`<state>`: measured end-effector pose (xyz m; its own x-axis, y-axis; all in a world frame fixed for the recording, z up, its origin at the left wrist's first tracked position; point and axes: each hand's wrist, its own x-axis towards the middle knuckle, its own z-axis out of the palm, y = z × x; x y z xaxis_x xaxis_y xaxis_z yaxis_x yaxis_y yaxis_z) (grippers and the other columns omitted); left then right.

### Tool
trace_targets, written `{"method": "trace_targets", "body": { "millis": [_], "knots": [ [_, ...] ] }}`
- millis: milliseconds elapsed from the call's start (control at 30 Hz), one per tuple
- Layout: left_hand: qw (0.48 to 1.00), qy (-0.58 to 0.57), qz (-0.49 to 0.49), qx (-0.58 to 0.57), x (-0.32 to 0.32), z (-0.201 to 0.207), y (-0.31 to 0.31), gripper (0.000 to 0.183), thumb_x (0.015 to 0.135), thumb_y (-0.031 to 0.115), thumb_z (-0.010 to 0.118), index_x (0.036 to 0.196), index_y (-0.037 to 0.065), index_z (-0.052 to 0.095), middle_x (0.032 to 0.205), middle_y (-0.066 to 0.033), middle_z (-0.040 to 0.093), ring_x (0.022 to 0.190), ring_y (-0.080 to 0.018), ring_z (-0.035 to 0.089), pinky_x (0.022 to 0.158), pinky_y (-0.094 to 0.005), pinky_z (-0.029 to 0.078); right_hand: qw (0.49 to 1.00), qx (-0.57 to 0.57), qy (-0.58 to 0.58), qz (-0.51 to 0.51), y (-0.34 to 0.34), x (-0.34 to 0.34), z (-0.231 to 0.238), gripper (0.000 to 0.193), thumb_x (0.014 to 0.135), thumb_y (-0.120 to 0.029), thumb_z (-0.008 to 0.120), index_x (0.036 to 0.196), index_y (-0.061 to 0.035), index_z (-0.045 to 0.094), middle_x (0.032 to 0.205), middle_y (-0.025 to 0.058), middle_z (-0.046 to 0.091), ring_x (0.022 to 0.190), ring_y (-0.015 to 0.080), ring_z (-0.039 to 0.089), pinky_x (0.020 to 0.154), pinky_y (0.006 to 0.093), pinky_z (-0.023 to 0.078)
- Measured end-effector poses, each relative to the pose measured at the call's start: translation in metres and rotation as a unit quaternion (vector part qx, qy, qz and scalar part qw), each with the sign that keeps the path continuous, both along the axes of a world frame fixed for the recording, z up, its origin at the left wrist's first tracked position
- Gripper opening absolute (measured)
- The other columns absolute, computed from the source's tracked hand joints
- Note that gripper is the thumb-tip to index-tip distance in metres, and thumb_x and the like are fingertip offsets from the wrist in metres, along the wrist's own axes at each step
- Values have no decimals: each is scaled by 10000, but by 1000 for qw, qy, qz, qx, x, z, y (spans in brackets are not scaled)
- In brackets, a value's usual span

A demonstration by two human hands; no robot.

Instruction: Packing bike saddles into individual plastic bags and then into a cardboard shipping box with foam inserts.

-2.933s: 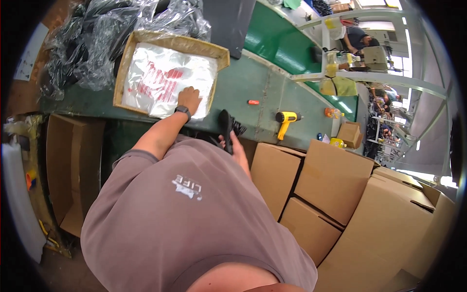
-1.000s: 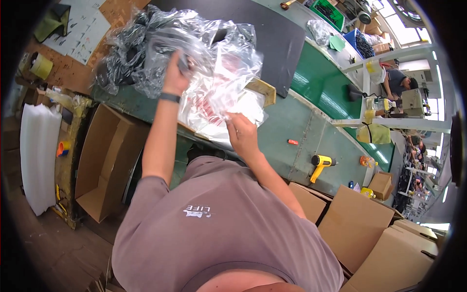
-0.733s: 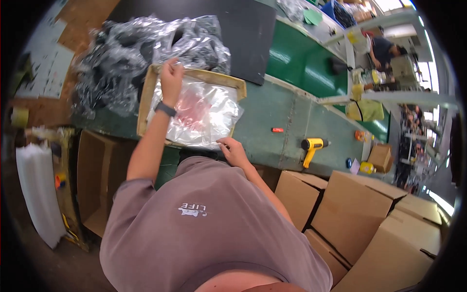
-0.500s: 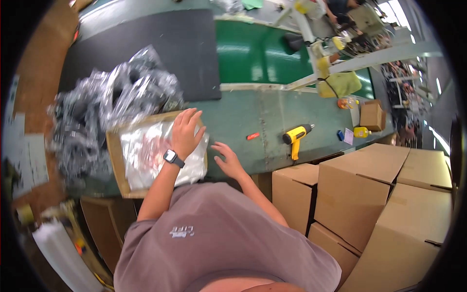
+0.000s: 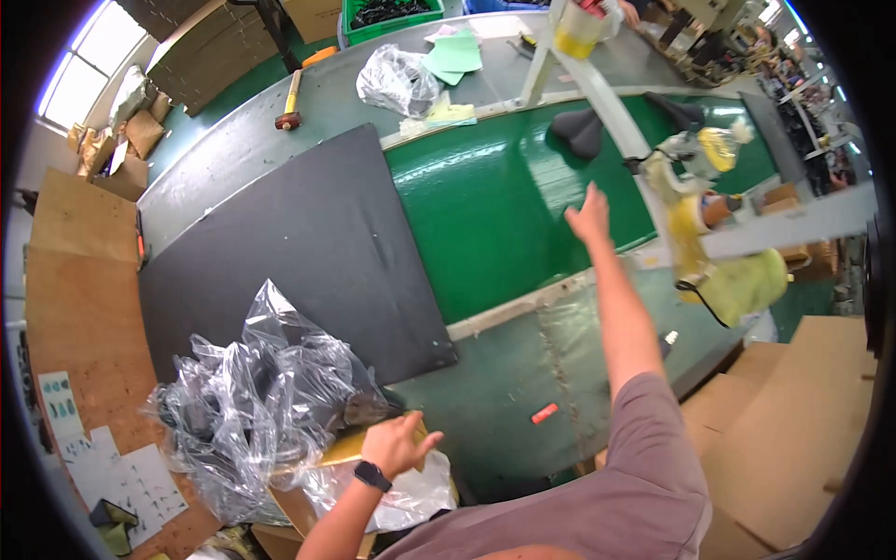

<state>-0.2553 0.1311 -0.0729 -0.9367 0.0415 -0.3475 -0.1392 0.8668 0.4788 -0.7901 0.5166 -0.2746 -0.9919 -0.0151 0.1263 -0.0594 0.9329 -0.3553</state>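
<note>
While a dark saddle-shaped piece [image 5: 577,133] lies on the glossy green strip [image 5: 457,210] beyond the desk [image 5: 485,411], the right hand [image 5: 590,217] is held out over that strip, near the piece but apart from it. The grip of this hand is loosely spread, the thumb standing off to the left. A second dark piece [image 5: 674,110] of similar look lies farther right on the strip, partly behind a pale post [image 5: 616,121].

The left hand [image 5: 399,443], a dark watch [image 5: 372,476] on its wrist, is over a cardboard tray [image 5: 347,446] at the near edge of the desk. Its grip is spread as well, thumb and fingers parted; whether it touches the clear bags [image 5: 422,495] lying in the tray cannot be told. Just beside the tray, on the left, sits a heap of dark things in clear plastic [image 5: 261,411], which overlaps the lower part of a black sheet [image 5: 289,243]. A small red object [image 5: 544,413] lies on the desk between the two arms.

Past the black sheet, a hammer [image 5: 291,103] rests on the far grey surface, with a crumpled clear bag [image 5: 397,79] and pale green sheets [image 5: 455,56] farther right. A yellow-green pouch [image 5: 747,285] hangs at the right, above cardboard boxes [image 5: 784,429].
</note>
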Motion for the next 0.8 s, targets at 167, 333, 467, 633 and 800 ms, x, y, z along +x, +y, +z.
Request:
{"method": "trace_targets", "body": {
  "millis": [167, 333, 467, 633, 800],
  "knots": [
    [999, -37, 18, -7, -19, -9, -4, 603, 939, 590, 781, 1281, 95, 749, 840, -135, 774, 765, -340, 772, 648, -444, 606, 996, 57, 65, 2, -1, -175, -18, 1235, 829, -343, 932, 1774, -177, 154, 1754, 368, 220, 1566, 598, 323, 1266, 623, 381],
    [997, -62, 33, -38, -29, -14, -4, 550, 905, 505, 843, 1287, 116, 769, 823, -79, 756, 743, -298, 756, 650, -423, 596, 998, 51, -16, -37, -32, -234, -43, 1257, 825, -397, 921, 1781, -389, 105, 1755, 388, 135, 1500, 620, 409, 1213, 644, 438],
    [997, -60, 35, -33, -32, -13, -6, 538, 916, 510, 822, 1280, 118, 770, 834, -101, 763, 757, -314, 762, 658, -426, 604, 989, 129, -2, -77, -64, -216, -31, 1257, 817, -334, 913, 1779, -407, 107, 1625, 367, 327, 1228, 566, 626, 1047, 593, 577],
    [999, -12, 42, -19, -27, -15, 2, 481, 938, 500, 794, 1248, 134, 780, 838, -105, 770, 758, -321, 767, 669, -429, 608, 996, 85, 19, -27, -70, -136, 1, 1189, 832, -91, 798, 1778, -352, 126, 1606, 381, 371, 1199, 579, 634, 1047, 612, 571],
    [997, 34, 56, -28, 1, -2, 9, 476, 939, 489, 787, 1239, 119, 780, 875, -76, 799, 779, -299, 786, 702, -428, 620, 991, 62, -55, 105, -102, 91, 51, 1090, 862, -25, 734, 1773, -220, 169, 1649, 352, 349, 1307, 548, 548, 1095, 642, 506]
  ]
}}
